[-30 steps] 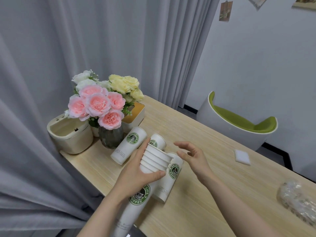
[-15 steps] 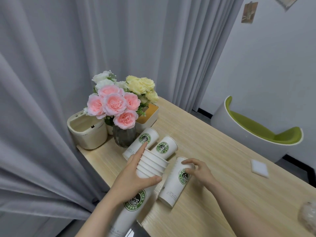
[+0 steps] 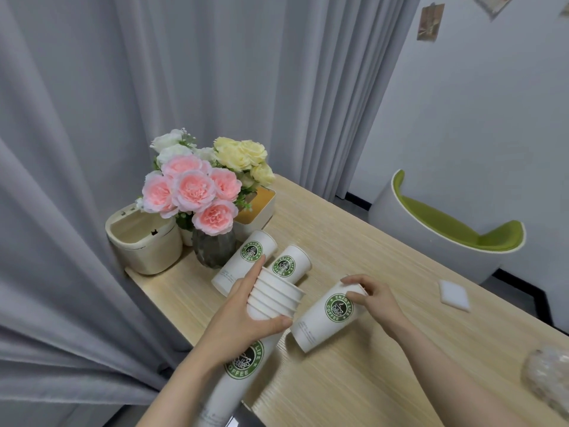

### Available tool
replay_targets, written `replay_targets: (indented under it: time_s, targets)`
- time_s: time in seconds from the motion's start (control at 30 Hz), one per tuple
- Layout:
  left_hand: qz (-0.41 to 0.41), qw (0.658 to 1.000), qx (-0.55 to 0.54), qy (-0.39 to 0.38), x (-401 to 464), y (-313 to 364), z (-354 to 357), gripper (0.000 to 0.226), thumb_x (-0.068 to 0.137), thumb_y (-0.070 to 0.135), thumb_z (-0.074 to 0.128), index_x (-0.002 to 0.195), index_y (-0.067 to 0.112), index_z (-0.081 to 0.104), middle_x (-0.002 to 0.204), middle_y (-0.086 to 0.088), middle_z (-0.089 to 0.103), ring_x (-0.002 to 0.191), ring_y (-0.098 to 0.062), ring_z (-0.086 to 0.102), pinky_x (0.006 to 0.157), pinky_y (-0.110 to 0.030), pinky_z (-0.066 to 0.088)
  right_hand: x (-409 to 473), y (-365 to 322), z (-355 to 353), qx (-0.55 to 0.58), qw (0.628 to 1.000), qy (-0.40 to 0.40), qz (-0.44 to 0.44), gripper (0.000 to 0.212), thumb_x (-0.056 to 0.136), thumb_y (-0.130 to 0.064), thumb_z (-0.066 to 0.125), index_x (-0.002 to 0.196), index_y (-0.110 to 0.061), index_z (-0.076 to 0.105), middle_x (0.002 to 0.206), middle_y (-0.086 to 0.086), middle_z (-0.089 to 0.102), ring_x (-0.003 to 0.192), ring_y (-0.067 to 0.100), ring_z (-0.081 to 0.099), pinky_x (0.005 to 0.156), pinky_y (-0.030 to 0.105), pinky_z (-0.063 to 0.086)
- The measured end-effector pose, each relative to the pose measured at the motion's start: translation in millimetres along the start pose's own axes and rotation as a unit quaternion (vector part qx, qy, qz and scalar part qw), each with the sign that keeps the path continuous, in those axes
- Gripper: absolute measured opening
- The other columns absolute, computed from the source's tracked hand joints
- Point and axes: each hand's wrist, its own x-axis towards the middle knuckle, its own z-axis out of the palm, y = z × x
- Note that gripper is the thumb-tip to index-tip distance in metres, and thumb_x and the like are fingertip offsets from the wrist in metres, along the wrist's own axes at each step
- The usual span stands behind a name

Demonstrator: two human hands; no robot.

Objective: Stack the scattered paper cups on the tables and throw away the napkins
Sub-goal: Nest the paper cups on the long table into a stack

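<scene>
Left hand [image 3: 246, 315], lower centre: wrapped round nested cup stack [image 3: 271, 298], mouths tilted up and right. Right hand [image 3: 374, 298], centre right: fingertips pinching the rim of a single cup [image 3: 329, 315] that lies on its side on the table [image 3: 369, 241]. Advised: turn the cup base-first, line it up with the stack's open mouth, slide in without crushing. Two more cups [image 3: 244, 261] lie upper centre; napkin [image 3: 455, 295] sits far right. Printing: green roundel, "ENJOY LIFE COFFEE".

Two bare forearms, left hand [image 3: 243, 315] and right hand [image 3: 374, 298] without sleeves, rings or watch.
</scene>
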Motion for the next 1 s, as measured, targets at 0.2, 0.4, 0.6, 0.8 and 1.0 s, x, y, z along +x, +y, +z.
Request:
replay_targets:
  time_s: [0.2,0.4,0.6,0.8,1.0]
  targets:
    - [0.013,1.000,0.012,-0.010,5.4,2.8,4.7,0.107,0.054,0.057,0.083,0.138,0.066,0.017,0.138,0.036,0.033,0.125,0.018,0.034,0.105,-0.024,0.034,-10.5,-21.7,-9.7,0.054,0.997,0.044,-0.034,0.027,0.082,0.006,0.062,0.092,-0.017,0.071,0.109,-0.008,0.067,0.093,0.016,0.063,0.070,0.019,0.052]
    - [0.022,0.999,0.026,-0.035,10.7,5.1,7.7,0.110,0.054,0.058,0.083,0.141,0.062,0.016,0.146,0.028,0.031,0.130,0.013,0.032,0.110,-0.029,0.034,-24.2,-42.0,-22.6,0.084,0.988,0.091,-0.096,0.030,0.085,0.008,0.058,0.092,-0.018,0.071,0.101,0.000,0.069,0.091,0.018,0.062,0.075,0.022,0.049]
    - [0.035,0.997,0.020,-0.063,16.7,5.6,16.9,0.107,0.054,0.057,0.084,0.136,0.068,0.016,0.143,0.030,0.033,0.127,0.015,0.034,0.108,-0.027,0.035,-43.7,-68.6,-41.4,0.126,0.965,0.164,-0.161,0.032,0.086,0.010,0.056,0.090,-0.018,0.070,0.091,-0.010,0.069,0.083,0.004,0.058,0.072,0.011,0.044]
    - [0.053,0.995,0.028,-0.084,20.7,9.8,27.8,0.106,0.054,0.061,0.082,0.135,0.070,0.014,0.144,0.033,0.029,0.130,0.015,0.030,0.106,-0.024,0.031,-60.8,-84.7,-58.9,0.138,0.946,0.214,-0.198,0.031,0.086,0.011,0.055,0.091,-0.017,0.069,0.084,-0.015,0.069,0.081,-0.001,0.058,0.073,0.010,0.044]
    - [0.061,0.993,0.032,-0.099,17.5,11.1,33.1,0.104,0.058,0.056,0.083,0.134,0.071,0.013,0.138,0.045,0.023,0.124,0.025,0.026,0.098,-0.012,0.028,-68.3,-93.5,-65.2,0.176,0.934,0.232,-0.207,0.028,0.086,0.006,0.058,0.091,-0.019,0.068,0.083,-0.013,0.068,0.084,0.004,0.057,0.080,0.016,0.042]
